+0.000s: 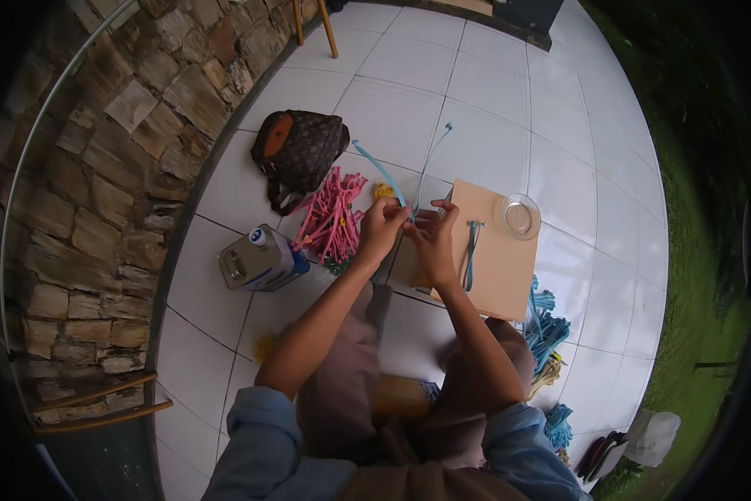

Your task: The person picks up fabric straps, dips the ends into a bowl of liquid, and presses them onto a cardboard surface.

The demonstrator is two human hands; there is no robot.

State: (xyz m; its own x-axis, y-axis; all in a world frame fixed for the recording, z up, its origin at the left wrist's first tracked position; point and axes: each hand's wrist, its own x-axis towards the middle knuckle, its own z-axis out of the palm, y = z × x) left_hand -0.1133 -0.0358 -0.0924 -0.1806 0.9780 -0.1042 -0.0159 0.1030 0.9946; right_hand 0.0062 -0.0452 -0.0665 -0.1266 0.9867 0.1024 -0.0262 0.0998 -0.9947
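Note:
Light blue straps (381,171) rise in a V from between my hands, with thin knotted or tipped ends pointing away from me. My left hand (381,227) is closed in a pinch at the bottom of the V. Close against it, my right hand (432,240) has its fingers bent around the same spot, thumb and index finger near the straps. Whether this is one folded strap or two cannot be made out. Beside my right hand, a folded blue strap (470,265) lies on a tan board (500,271).
A clear round dish (519,219) sits on the board. Left of my hands are pink straps (335,213), a metal can (254,260) and a brown backpack (302,150). Blue strap bundles (546,326) lie at the right. A stone wall (108,175) borders the tiled floor.

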